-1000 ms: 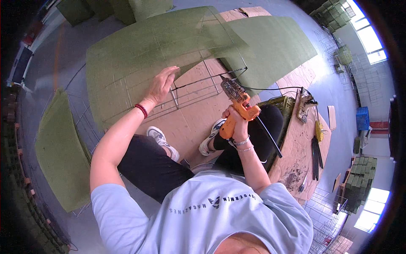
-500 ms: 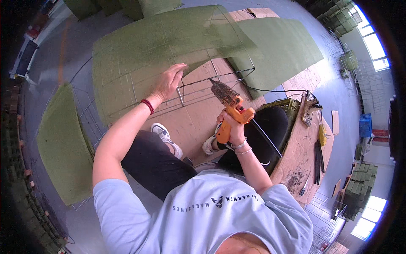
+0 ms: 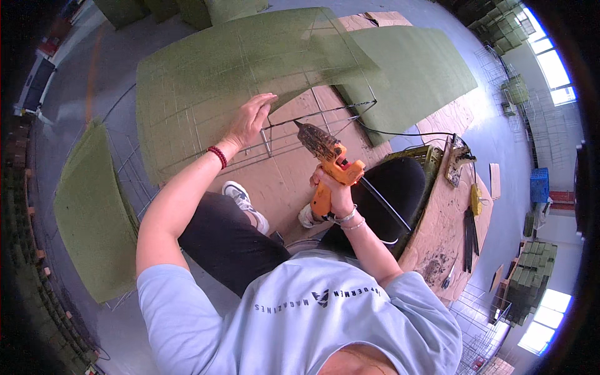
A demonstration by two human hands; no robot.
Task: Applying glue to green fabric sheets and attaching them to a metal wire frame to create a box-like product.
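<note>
— Left hand (image 3: 250,119)?
— Flat, fingers spread, pressing on the edge of the green mat panel (image 3: 231,62) where it meets the wire frame (image 3: 312,122). Clamped on nothing; just bearing down.

— Right hand (image 3: 334,197)?
— Closed round the handle of the orange glue gun (image 3: 331,162). Grip tight on it, wrist turned up, bracelets at the wrist.

— Which way from the gun to the work?
— Up and to the left. Nozzle aimed at the wire rod just beside the left fingertips; long axis of the gun running from lower right to upper left, roughly in line with that corner. Tip near the rod, touching or not cannot be told. Left hand nearer the seam, already on it; right hand a little back, behind the barrel.

— Around?
— More green panels on the floor (image 3: 81,94): one far left (image 3: 94,212), one upper right (image 3: 425,69). Black cord (image 3: 400,132) trailing right toward a low cardboard-topped desk (image 3: 437,231) with tools on it.
</note>
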